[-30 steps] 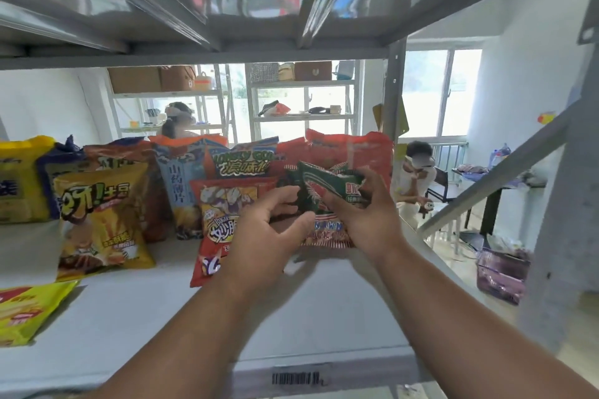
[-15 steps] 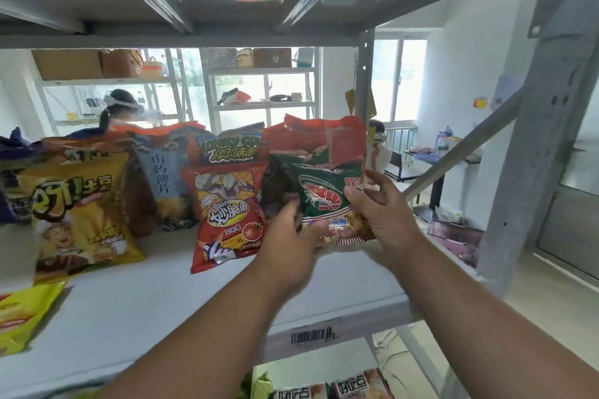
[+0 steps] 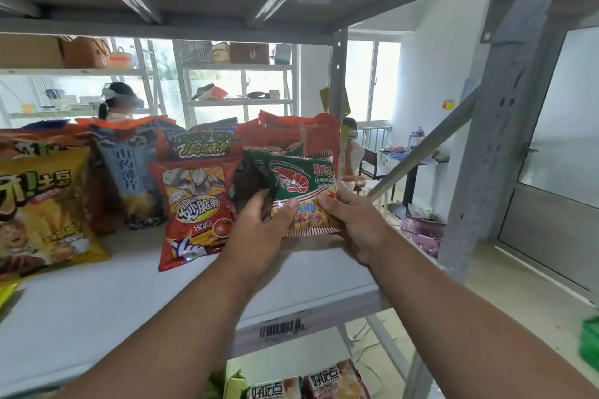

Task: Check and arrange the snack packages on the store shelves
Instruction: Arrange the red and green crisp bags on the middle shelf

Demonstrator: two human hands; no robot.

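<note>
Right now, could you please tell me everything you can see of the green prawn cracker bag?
The prawn cracker bag is a glossy green packet with a red prawn picture, a yellow lower part and a red-striped bottom seam. It is upright, tilted slightly back, over the right end of the shelf. The left hand and right hand grip its lower corners.

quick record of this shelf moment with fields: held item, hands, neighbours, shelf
held item: green prawn cracker bag, upright, at the right end of the row
left hand: grip on the bag's lower left, thumb on its front
right hand: grip on the bag's lower right
neighbours: red corn snack bag to its left, orange bags behind
shelf: grey, barcode label on its front edge
</note>
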